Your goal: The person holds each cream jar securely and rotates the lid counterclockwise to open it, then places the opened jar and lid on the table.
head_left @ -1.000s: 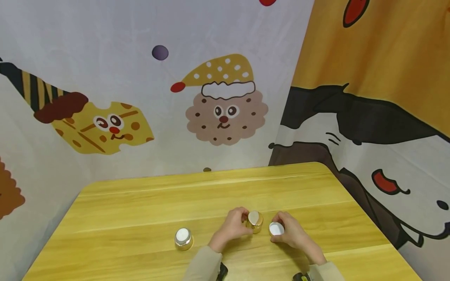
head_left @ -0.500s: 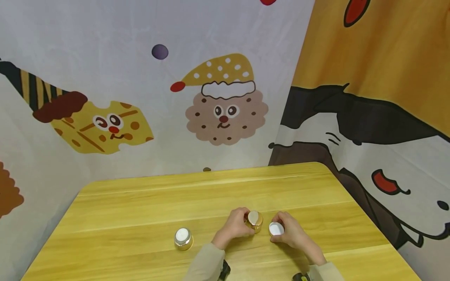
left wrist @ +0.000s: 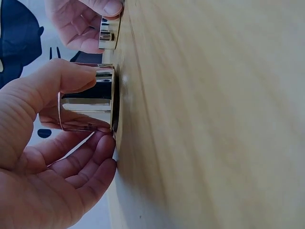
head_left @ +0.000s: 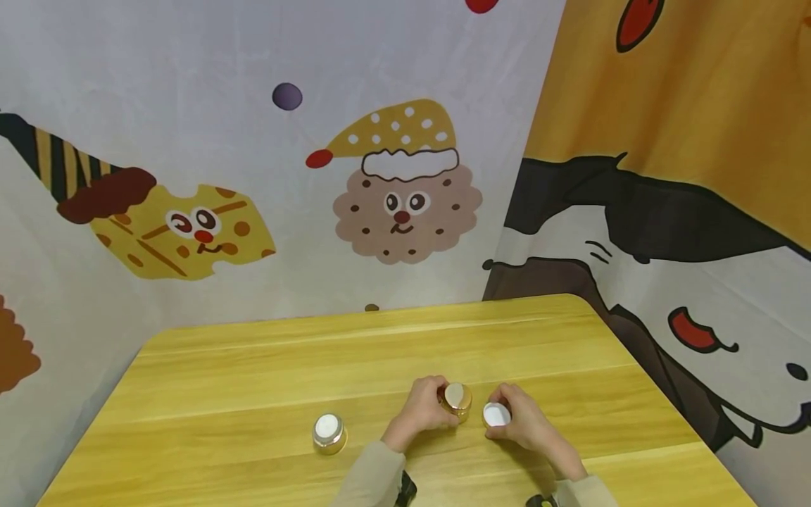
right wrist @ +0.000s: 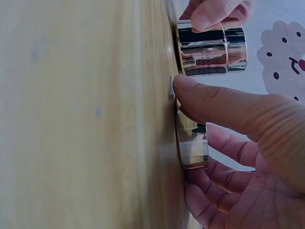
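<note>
A shiny gold jar [head_left: 457, 401] stands upright on the table, and my left hand [head_left: 423, 408] grips its side between thumb and fingers. In the left wrist view the thumb lies over the gold wall of the jar [left wrist: 88, 105]. Just right of it, a gold lid [head_left: 496, 415] lies with its white inside facing up. My right hand [head_left: 524, 420] holds that lid by its rim; in the right wrist view the lid [right wrist: 194, 145] rests against the tabletop. Jar and lid stand apart, with a small gap.
Further left on the wooden table [head_left: 253, 380] stands a second gold jar [head_left: 329, 434] with a white top. A curtain [head_left: 405, 282] printed with cartoon figures hangs behind the table's far edge.
My left hand has shifted very slightly to the right around the gold jar since a second ago. The right hand and the lid stay in place.
</note>
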A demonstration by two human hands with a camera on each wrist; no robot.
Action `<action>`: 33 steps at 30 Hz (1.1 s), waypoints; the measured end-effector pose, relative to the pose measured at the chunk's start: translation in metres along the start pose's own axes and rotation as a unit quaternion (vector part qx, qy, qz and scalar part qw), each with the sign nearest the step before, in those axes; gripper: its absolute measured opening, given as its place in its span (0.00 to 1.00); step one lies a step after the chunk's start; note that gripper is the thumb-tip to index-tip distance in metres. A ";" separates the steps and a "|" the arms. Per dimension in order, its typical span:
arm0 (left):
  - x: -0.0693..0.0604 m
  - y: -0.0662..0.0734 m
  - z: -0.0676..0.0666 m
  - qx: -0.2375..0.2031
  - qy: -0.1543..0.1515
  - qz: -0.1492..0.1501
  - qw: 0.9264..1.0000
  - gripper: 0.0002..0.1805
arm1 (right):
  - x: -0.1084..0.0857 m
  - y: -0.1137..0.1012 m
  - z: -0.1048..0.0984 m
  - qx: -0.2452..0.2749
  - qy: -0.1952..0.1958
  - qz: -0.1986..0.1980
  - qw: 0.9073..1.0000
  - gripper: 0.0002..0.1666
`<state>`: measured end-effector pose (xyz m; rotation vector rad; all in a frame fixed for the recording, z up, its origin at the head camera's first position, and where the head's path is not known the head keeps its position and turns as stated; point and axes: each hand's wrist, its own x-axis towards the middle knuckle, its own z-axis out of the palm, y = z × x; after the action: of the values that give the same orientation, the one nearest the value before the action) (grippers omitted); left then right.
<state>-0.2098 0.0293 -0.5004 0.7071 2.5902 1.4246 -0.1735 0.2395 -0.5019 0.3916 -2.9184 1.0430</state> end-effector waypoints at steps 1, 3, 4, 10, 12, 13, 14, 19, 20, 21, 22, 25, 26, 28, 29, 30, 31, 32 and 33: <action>0.000 0.000 0.000 -0.003 0.001 -0.002 1.000 0.19 | 0.000 0.000 0.000 0.001 -0.001 0.001 1.000 0.29; -0.001 -0.001 -0.001 -0.008 0.005 -0.005 1.000 0.18 | 0.000 0.000 0.000 -0.001 -0.002 0.002 1.000 0.29; -0.001 -0.001 -0.001 -0.010 0.007 -0.007 1.000 0.18 | -0.001 0.000 0.000 -0.002 -0.002 0.003 1.000 0.29; -0.001 -0.004 0.000 -0.023 0.025 -0.012 0.999 0.19 | -0.001 -0.001 0.000 -0.009 0.001 0.004 1.000 0.29; -0.001 -0.005 0.000 -0.035 0.028 -0.011 0.999 0.19 | -0.001 -0.001 0.000 -0.008 0.003 0.003 1.000 0.29; -0.002 -0.005 -0.001 -0.042 0.031 -0.010 0.999 0.19 | -0.001 -0.001 0.000 -0.009 0.005 0.002 1.000 0.29; -0.002 -0.005 -0.002 -0.049 0.034 -0.008 0.998 0.19 | -0.001 -0.001 0.001 -0.009 0.007 0.002 1.000 0.29; -0.005 -0.007 -0.008 -0.071 0.053 0.004 0.996 0.19 | -0.001 -0.001 0.001 -0.005 0.009 -0.002 1.000 0.28; -0.006 -0.007 -0.009 -0.074 0.057 0.006 0.996 0.19 | -0.001 0.000 0.001 -0.004 0.008 0.000 1.000 0.29; -0.006 -0.007 -0.011 -0.077 0.060 0.007 0.995 0.19 | -0.002 0.000 0.001 -0.001 0.006 0.002 1.000 0.29; -0.007 -0.007 -0.013 -0.083 0.063 0.009 0.995 0.19 | -0.002 0.000 0.001 0.003 0.004 0.005 1.000 0.29; -0.010 -0.007 -0.018 -0.100 0.078 0.008 0.992 0.19 | -0.002 0.000 0.002 0.008 0.001 0.010 1.000 0.29; -0.010 -0.007 -0.020 -0.104 0.087 0.012 0.991 0.19 | -0.002 0.000 0.002 0.008 0.001 0.010 1.000 0.29; -0.012 -0.007 -0.025 -0.113 0.104 0.010 0.988 0.19 | -0.002 0.000 0.002 0.008 0.002 0.008 1.000 0.29; -0.012 -0.006 -0.028 -0.117 0.112 0.009 0.987 0.19 | -0.002 0.000 0.002 0.005 0.004 0.007 1.000 0.29; -0.013 -0.006 -0.030 -0.120 0.119 0.011 0.986 0.19 | -0.001 0.001 0.002 0.003 0.005 0.007 1.000 0.29; -0.013 -0.005 -0.033 -0.122 0.124 0.012 0.985 0.19 | -0.001 0.001 0.002 0.001 0.007 0.006 1.000 0.29; -0.014 -0.004 -0.036 -0.125 0.127 0.016 0.984 0.19 | -0.001 0.001 0.002 0.001 0.008 0.007 1.000 0.29; -0.014 -0.003 -0.039 -0.128 0.128 0.014 0.983 0.19 | -0.001 0.001 0.003 0.000 0.010 0.008 1.000 0.29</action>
<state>-0.2100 -0.0083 -0.4832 0.5596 2.5097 1.9274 -0.1726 0.2388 -0.5045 0.3581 -2.9094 1.0423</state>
